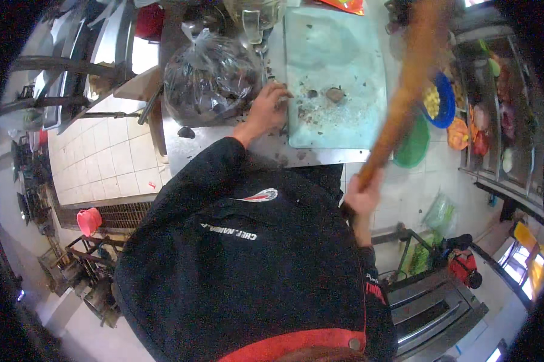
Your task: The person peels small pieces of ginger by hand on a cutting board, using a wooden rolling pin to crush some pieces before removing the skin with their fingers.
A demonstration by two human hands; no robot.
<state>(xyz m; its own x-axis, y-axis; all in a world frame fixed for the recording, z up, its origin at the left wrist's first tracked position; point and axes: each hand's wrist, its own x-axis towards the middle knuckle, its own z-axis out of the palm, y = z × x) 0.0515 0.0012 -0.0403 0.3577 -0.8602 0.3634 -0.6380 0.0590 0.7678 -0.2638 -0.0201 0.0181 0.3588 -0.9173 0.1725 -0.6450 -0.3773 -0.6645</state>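
Observation:
My right hand [363,192] grips the lower end of a long, thick wooden rod [401,97], raised steeply and blurred by motion. Its far end passes out of the top of the view. At the left edge of a pale green cutting board [335,131] rests my left hand [272,106], fingers curled. Whether anything sits under those fingers is hidden. On the board lie a brown lump [335,94], a smaller dark piece [312,93] and scattered crumbs. A knotted clear plastic bag [213,77] full of dark chunks stands just left of my left hand.
The board lies on a metal table [222,140], where a dark chunk [186,132] sits near the bag. A spoon [262,49] and a clear glass [252,27] are behind. To the right are a green basin [411,144], a blue bowl [446,102] of pale pieces and vegetable racks [498,108].

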